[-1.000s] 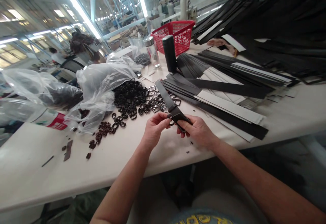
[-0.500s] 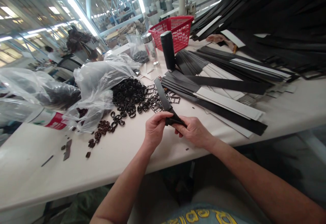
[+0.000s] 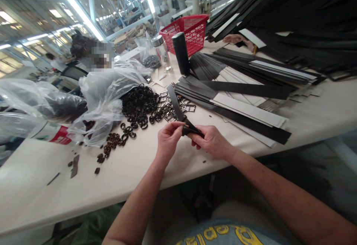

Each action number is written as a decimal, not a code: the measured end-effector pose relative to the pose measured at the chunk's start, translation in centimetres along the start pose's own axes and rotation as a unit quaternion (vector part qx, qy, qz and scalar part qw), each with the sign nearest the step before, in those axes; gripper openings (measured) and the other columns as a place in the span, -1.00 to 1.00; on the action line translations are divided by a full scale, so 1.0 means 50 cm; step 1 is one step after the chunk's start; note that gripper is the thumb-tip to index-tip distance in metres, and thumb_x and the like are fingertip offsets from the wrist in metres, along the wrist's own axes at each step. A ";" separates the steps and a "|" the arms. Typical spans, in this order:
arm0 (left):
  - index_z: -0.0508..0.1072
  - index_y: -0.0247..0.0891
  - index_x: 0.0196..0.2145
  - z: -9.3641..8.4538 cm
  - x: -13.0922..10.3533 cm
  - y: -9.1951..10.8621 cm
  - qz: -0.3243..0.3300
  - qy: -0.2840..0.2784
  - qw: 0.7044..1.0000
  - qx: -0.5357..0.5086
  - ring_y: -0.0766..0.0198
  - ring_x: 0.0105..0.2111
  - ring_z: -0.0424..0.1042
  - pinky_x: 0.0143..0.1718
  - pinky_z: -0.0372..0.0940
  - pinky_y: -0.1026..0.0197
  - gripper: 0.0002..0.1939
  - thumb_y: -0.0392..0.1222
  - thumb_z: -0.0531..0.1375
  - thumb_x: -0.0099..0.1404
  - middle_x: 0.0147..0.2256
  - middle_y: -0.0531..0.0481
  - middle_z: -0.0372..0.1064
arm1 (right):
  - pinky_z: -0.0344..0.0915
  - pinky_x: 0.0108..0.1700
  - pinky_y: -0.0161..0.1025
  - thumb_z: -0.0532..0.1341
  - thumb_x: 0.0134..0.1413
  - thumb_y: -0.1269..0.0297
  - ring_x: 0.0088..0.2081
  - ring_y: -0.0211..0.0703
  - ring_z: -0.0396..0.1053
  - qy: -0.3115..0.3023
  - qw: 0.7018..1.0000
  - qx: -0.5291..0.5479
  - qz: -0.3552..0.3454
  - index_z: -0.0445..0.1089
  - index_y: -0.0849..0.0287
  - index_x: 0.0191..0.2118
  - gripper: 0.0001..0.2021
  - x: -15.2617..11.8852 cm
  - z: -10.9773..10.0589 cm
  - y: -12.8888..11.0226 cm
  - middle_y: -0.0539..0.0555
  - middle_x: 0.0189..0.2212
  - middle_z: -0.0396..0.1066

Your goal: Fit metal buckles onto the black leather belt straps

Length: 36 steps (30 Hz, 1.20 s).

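Note:
A black leather-like strap (image 3: pixel 175 102) is held over the table, its long free end curving up and away from me. My right hand (image 3: pixel 213 141) is closed around the folded near part of it, thumb on top. My left hand (image 3: pixel 169 139) pinches the strap at the fold, thumb against forefinger; the exact spot between the fingertips is too small to make out. Just beyond the strap lie loose metal buckles (image 3: pixel 170 113) and a heap of black loops (image 3: pixel 140 103). Brown loops (image 3: pixel 111 143) are scattered to the left.
Stacked black straps with white ends (image 3: pixel 245 109) fan out on the right. A dark cylinder (image 3: pixel 181 53), a glass bottle (image 3: pixel 164 57) and a red basket (image 3: pixel 199 36) stand behind. Plastic bags (image 3: pixel 103 92) bulge at left. The white table's front edge (image 3: pixel 117 197) runs before me.
My left fingers have drawn back slightly from across the strap to a pinch at its edge. My right hand keeps its grip. The whole view has shifted a little.

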<state>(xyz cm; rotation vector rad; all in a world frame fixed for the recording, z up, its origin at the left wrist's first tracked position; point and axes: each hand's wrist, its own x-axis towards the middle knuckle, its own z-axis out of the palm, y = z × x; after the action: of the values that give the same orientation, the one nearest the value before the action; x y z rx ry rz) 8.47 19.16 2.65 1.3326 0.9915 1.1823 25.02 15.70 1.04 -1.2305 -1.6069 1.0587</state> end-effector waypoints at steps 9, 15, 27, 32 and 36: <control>0.60 -0.23 -0.35 0.003 -0.003 -0.008 0.037 0.021 0.999 0.008 0.34 -0.41 0.43 -0.32 0.34 0.30 -0.80 -0.06 0.39 0.13 -0.43 0.03 0.51 | 0.18 -0.46 -0.31 0.16 0.18 0.24 -0.57 -0.24 0.35 -0.002 0.996 -0.084 -0.039 0.35 0.16 -0.50 -0.76 0.000 0.002 -0.002 0.01 -0.59 0.44; 0.61 -0.23 -0.36 -0.003 -0.002 -0.008 0.018 0.021 1.000 0.011 0.32 -0.40 0.44 -0.30 0.36 0.28 -0.81 -0.08 0.39 0.11 -0.42 0.02 0.52 | 0.23 -0.50 -0.33 0.15 0.21 0.15 -0.58 -0.24 0.39 -0.025 1.000 0.013 0.011 0.39 0.18 -0.43 -0.74 -0.002 -0.002 -0.001 0.02 -0.57 0.46; 0.66 -0.17 -0.28 -0.013 -0.001 -0.018 -0.104 -0.062 0.987 -0.102 0.36 -0.39 0.43 -0.25 0.35 0.27 -0.71 -0.06 0.47 0.02 -0.35 -0.01 0.57 | 0.17 -0.61 -0.37 0.26 0.05 -0.06 -0.63 -0.30 0.32 -0.060 0.971 0.210 0.092 0.40 0.24 -0.33 -0.61 0.003 -0.027 -0.010 0.01 -0.60 0.43; 0.66 -0.14 -0.27 -0.011 -0.004 -0.010 -0.063 -0.081 0.993 -0.062 0.35 -0.37 0.43 -0.24 0.34 0.28 -0.78 -0.12 0.44 0.07 -0.34 0.00 0.55 | 0.17 -0.60 -0.39 0.25 0.10 -0.10 -0.62 -0.31 0.34 -0.059 0.971 0.217 0.084 0.40 0.23 -0.30 -0.59 0.003 -0.025 0.000 0.01 -0.57 0.45; 0.66 -0.16 -0.30 -0.008 -0.006 -0.003 -0.038 -0.070 0.996 -0.046 0.35 -0.36 0.43 -0.26 0.34 0.29 -0.79 -0.15 0.44 0.06 -0.32 -0.01 0.55 | 0.16 -0.61 -0.40 0.25 0.10 -0.15 -0.62 -0.31 0.35 -0.062 0.969 0.222 0.085 0.40 0.24 -0.30 -0.55 0.001 -0.023 0.000 0.02 -0.55 0.46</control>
<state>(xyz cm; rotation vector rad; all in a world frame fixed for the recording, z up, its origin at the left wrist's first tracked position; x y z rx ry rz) 8.03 18.96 2.46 1.2746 0.8693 1.0495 26.12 15.92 1.38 -1.0229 -1.2711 1.5331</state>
